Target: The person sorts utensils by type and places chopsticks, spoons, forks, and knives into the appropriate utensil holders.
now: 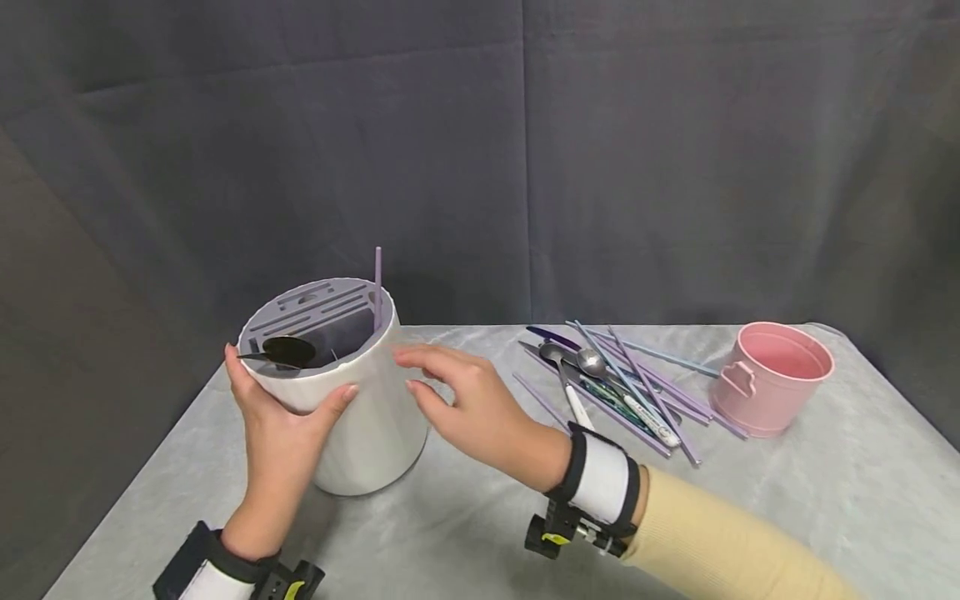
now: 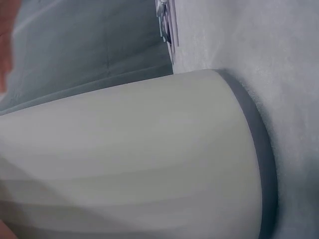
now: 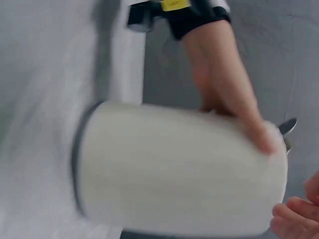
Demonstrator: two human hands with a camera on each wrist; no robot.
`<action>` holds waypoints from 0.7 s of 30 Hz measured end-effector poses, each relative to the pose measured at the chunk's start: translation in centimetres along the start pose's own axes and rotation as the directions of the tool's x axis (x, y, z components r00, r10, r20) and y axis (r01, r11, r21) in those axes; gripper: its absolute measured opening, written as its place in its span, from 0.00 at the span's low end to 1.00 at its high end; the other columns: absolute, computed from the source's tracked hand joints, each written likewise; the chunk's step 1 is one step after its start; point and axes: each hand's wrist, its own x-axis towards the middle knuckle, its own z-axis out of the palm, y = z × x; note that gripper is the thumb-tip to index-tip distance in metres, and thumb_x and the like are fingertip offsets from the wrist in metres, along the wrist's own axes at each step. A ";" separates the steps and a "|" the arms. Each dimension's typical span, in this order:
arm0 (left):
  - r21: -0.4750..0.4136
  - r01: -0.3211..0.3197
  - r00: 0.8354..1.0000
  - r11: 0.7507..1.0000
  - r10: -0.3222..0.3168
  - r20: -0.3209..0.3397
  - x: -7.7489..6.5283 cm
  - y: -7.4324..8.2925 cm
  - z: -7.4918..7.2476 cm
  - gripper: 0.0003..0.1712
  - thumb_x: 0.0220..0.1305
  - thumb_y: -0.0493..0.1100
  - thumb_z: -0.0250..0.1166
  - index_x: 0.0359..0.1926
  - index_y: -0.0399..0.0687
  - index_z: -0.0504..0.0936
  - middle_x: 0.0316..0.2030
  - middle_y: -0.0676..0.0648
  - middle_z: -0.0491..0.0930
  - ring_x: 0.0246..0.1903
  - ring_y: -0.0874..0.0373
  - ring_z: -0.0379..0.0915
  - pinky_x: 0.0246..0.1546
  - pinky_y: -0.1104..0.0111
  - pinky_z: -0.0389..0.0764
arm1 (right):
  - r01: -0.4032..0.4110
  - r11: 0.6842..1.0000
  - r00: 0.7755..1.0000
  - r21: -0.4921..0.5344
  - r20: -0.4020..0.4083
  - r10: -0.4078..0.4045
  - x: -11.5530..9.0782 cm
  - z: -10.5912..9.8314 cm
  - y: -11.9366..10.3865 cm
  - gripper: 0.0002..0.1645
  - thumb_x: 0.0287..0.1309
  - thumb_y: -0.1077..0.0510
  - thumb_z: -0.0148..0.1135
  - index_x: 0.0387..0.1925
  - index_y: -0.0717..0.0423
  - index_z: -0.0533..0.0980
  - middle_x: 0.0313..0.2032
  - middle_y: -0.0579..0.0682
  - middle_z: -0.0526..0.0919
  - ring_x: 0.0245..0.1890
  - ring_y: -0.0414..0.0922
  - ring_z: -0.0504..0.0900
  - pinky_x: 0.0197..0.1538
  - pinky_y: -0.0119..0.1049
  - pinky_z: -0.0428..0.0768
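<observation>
A white cylindrical utensil holder point(image 1: 378, 417) with a grey slotted top stands on the table at left. My left hand point(image 1: 281, 429) grips its near side by the rim, thumb in front and fingers round the left edge. Inside, a purple chopstick point(image 1: 378, 287) stands upright at the right wall, and a dark spoon point(image 1: 288, 351) sticks out at the near left rim. My right hand point(image 1: 472, 408) is beside the holder's right wall, fingers loosely bent, holding nothing. In the right wrist view the left hand point(image 3: 224, 79) lies along the white wall point(image 3: 179, 174).
A loose pile of purple and blue chopsticks point(image 1: 660, 383), spoons point(image 1: 592, 362), knives and patterned handles lies right of centre. To its right stands a pink bucket point(image 1: 768, 400) with a side handle. A grey cloth point(image 1: 600, 167) hangs behind the table.
</observation>
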 end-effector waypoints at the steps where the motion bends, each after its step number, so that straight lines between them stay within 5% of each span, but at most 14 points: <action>1: 0.001 0.006 1.000 1.000 -0.006 -0.002 0.0 0.0 0.0 0.74 0.41 0.40 0.79 0.75 0.41 0.32 0.73 0.36 0.43 0.70 0.49 0.45 0.69 0.56 0.49 | -0.017 1.000 1.000 -0.010 0.009 0.017 -0.5 -0.4 0.3 0.15 0.58 0.72 0.60 0.48 0.70 0.79 0.50 0.59 0.82 0.52 0.49 0.80 0.54 0.31 0.75; 9: -0.013 0.023 1.000 1.000 -0.023 0.005 0.1 0.3 0.0 0.73 0.41 0.40 0.78 0.76 0.43 0.32 0.73 0.39 0.42 0.71 0.51 0.45 0.68 0.58 0.50 | -0.133 0.985 0.990 -0.107 0.028 0.137 -3.8 -2.8 2.8 0.18 0.58 0.72 0.61 0.51 0.69 0.78 0.50 0.60 0.82 0.51 0.53 0.81 0.52 0.42 0.79; 21: -0.010 0.034 0.999 0.999 -0.034 0.017 0.1 0.1 -0.1 0.73 0.43 0.40 0.78 0.76 0.45 0.31 0.73 0.40 0.41 0.71 0.52 0.44 0.68 0.53 0.50 | -0.312 0.931 0.946 -0.189 0.034 0.324 -6.2 -5.5 5.4 0.21 0.60 0.70 0.61 0.56 0.70 0.74 0.52 0.63 0.80 0.53 0.56 0.79 0.53 0.50 0.77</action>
